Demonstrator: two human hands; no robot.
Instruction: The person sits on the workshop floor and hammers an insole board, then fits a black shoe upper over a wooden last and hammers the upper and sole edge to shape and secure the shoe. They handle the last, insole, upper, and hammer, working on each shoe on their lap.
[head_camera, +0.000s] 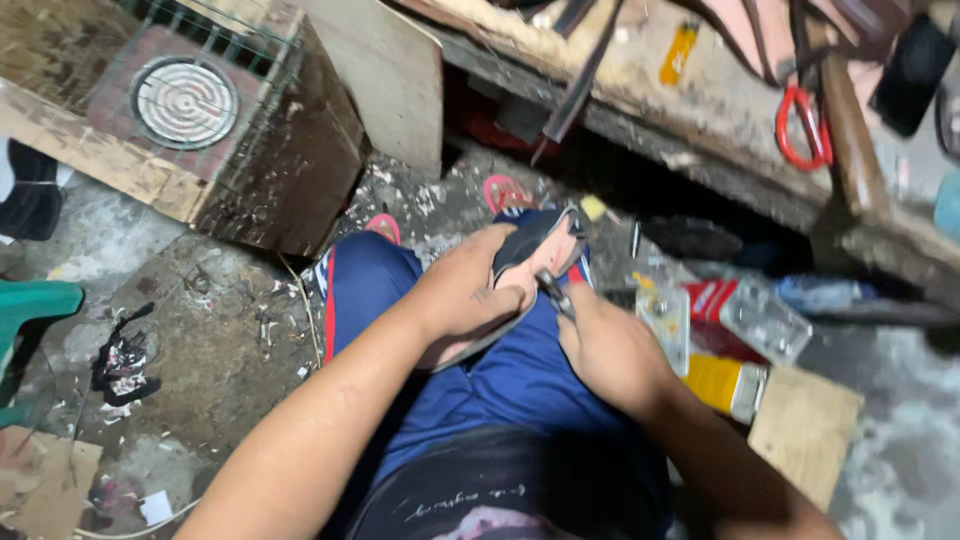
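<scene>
I sit with a shoe sole (535, 262) resting on my lap, pink on its inner face with a dark edge. My left hand (462, 292) grips the sole from the left side and holds it steady on my blue shorts (500, 385). My right hand (610, 350) is closed around a small metal tool (556, 293), whose tip touches the sole's right edge. The tool's exact kind is too blurred to tell.
A wooden box with a round electric coil heater (185, 102) stands at the upper left. A cluttered workbench (700, 110) with red-handled scissors (802, 130) runs along the top right. Plastic containers (765, 320), a yellow box (715, 382) and a board (805, 430) lie to my right. Pink sandals (505, 190) show on my feet.
</scene>
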